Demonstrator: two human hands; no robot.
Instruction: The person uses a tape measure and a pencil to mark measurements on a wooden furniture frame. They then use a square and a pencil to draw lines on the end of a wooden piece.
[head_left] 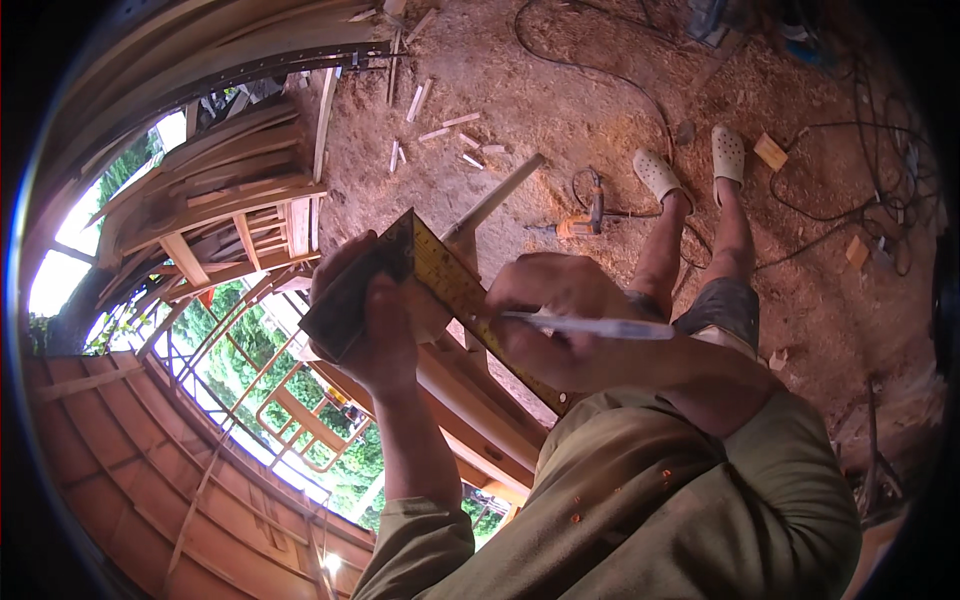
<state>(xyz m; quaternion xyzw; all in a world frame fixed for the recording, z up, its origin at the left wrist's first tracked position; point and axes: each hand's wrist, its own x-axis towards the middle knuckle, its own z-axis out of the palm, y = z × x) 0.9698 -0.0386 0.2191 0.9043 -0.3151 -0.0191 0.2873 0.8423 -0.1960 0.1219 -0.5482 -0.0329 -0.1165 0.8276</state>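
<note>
My left hand (385,340) grips the dark handle of a carpenter's square (355,295) together with a piece of wood (430,315) under it. The square's yellow marked blade (446,272) runs diagonally down to the right. My right hand (550,295) is closed on a pale pen (625,325), held at the blade's edge; its tip is hard to make out under my fingers. A long pale wooden piece (505,190) extends upward beyond my hands.
An orange and black power drill (582,222) lies on the sawdust-covered ground (700,80), among cables (815,205), small offcuts (420,100) and blocks (770,150). Stacked timber (200,170) stands at upper left. My legs and feet (730,160) show at right.
</note>
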